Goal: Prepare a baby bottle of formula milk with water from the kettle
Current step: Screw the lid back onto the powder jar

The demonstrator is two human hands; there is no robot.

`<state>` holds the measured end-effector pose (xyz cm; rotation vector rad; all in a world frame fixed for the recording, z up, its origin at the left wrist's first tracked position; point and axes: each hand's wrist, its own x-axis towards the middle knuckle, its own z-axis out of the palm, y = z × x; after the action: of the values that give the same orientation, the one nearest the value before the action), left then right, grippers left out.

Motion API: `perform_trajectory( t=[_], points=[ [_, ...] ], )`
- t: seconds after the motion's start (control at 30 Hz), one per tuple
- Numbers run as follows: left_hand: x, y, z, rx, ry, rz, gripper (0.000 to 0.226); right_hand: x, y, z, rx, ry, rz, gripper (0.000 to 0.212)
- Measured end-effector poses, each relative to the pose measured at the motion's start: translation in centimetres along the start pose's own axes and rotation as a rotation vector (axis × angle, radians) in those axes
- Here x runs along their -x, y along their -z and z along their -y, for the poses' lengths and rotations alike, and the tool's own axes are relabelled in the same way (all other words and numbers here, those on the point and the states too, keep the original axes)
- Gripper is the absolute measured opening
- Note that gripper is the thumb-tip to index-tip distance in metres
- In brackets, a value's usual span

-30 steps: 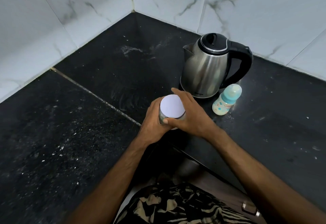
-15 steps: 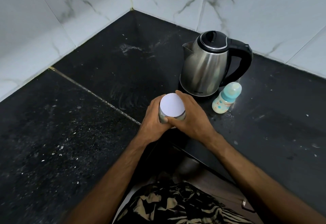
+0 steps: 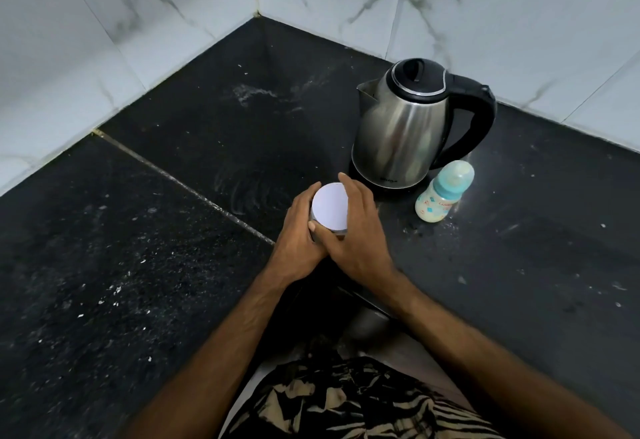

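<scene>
A small round jar with a white lid [image 3: 329, 207] stands on the black counter [image 3: 173, 265] near its front edge. My left hand [image 3: 298, 241] grips the jar's body from the left. My right hand [image 3: 356, 231] wraps around the lid from the right, thumb at the lid's near rim. Behind them stands a steel kettle [image 3: 401, 134] with a black lid and handle, spout pointing left. A baby bottle [image 3: 445, 193] with a teal collar and clear cap stands just right of the kettle.
White marble-patterned wall tiles [image 3: 138, 23] close off the counter at the back and left, meeting in a corner. A seam runs diagonally across the counter. White specks and smears lie scattered on it. The counter's front edge is below my wrists.
My right hand's fingers have shifted around the lid, the thumb now lower at its near rim. The jar stays in place between both hands. Kettle and bottle have not moved.
</scene>
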<state>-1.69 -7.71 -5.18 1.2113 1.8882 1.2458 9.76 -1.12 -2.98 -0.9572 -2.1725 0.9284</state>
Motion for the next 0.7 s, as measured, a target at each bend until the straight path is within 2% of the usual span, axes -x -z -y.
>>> perform_trajectory(
  t=[0.07, 0.27, 0.37, 0.47, 0.63, 0.7],
  points=[
    [0.0, 0.0, -0.2, 0.0, 0.013, -0.002, 0.093, 0.1, -0.4, 0.2, -0.03, -0.033, -0.028, 0.088],
    [-0.1, 0.2, 0.2, 0.015, 0.01, 0.023, 0.104, -2.6, 4.1, -0.9, -0.014, 0.077, 0.348, 0.106],
    [-0.4, 0.3, 0.5, 0.013, 0.016, 0.041, 0.106, -3.3, 4.0, -1.2, -0.02, 0.122, 0.422, 0.103],
    [-0.3, 0.2, 0.3, 0.045, 0.008, 0.043, 0.099, -2.5, 3.0, -1.4, -0.025, 0.111, 0.362, 0.099],
    [-0.4, 0.2, 0.2, 0.04, 0.009, 0.052, 0.086, -0.4, 0.2, -0.7, -0.031, 0.055, 0.046, 0.089],
    [-0.4, 0.2, 0.2, 0.04, 0.014, 0.049, 0.085, -0.2, -0.5, -0.5, -0.047, 0.036, -0.019, 0.087]
  ],
)
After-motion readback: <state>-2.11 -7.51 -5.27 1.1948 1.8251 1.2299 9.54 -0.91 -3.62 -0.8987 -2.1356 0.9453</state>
